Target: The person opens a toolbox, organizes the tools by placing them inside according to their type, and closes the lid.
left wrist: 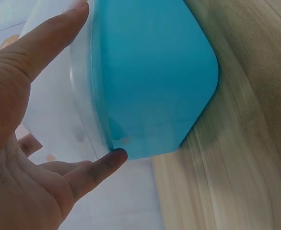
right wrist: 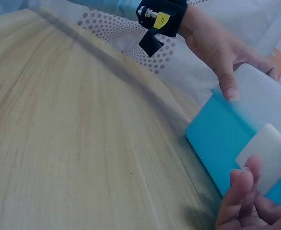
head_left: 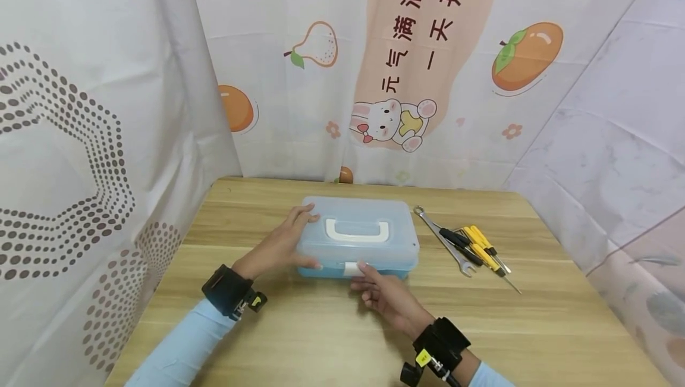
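A plastic toolbox [head_left: 360, 249] with a clear lid, a white carrying handle [head_left: 357, 238] and a light-blue base [left wrist: 155, 76] lies on the table, lid down. My left hand [head_left: 283, 244] grips its left end, thumb along the front lid edge and the other fingers spread toward the back; the left wrist view shows a fingertip at the rim. At the front, my right hand [head_left: 387, 301] has its thumb at the top of the white latch [right wrist: 264, 154] and curled fingers below it, pinching the latch.
Right of the toolbox lies a combination wrench [head_left: 441, 238]. Beside it is a small pile of screwdrivers [head_left: 480, 254] with yellow and black handles. A printed curtain [head_left: 267, 137] hangs behind the wooden table [head_left: 299, 333], with more fabric at both sides.
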`<move>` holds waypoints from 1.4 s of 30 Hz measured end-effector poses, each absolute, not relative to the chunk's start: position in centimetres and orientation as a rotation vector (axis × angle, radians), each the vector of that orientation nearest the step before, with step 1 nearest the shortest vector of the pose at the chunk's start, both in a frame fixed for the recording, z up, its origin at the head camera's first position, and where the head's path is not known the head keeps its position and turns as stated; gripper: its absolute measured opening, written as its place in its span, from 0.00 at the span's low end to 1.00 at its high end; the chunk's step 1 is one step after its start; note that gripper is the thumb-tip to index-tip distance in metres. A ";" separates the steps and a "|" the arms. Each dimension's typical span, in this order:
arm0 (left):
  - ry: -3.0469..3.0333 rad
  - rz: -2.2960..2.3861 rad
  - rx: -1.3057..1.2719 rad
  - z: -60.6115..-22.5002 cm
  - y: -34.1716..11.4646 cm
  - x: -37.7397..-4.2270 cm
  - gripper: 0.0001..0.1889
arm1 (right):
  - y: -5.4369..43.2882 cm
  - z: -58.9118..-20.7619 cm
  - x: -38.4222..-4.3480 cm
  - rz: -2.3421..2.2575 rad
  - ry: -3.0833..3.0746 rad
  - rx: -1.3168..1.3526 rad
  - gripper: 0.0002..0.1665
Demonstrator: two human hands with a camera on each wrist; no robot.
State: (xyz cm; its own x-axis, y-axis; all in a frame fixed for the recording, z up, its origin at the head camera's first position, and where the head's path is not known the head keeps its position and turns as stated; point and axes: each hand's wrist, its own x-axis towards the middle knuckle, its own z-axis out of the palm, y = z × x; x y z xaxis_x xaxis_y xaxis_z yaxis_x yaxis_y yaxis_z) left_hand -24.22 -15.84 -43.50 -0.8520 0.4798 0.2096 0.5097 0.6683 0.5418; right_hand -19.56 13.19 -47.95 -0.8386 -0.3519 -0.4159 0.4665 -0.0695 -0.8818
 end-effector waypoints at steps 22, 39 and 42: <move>-2.788 -0.909 -0.866 -42.7 -15.6 -24.1 0.55 | 13.4 -45.5 -19.4 -1.877 1.765 0.114 0.40; -2.801 -0.908 -0.880 -43.2 -15.6 -23.9 0.54 | 13.1 -46.2 -18.6 -1.874 1.857 0.135 0.45; -2.799 -0.906 -0.883 -43.2 -15.6 -23.9 0.54 | 13.2 -45.9 -18.3 -1.812 1.974 0.073 0.45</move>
State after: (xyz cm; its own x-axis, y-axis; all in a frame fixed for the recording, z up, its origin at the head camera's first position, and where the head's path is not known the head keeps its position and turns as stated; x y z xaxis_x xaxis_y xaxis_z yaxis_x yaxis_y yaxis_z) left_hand -23.88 -15.62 -43.24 -0.8324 0.5026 0.2334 0.5440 0.6610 0.5169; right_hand -18.34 13.24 -45.86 -0.8943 -0.2623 -0.3624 0.3388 0.1321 -0.9315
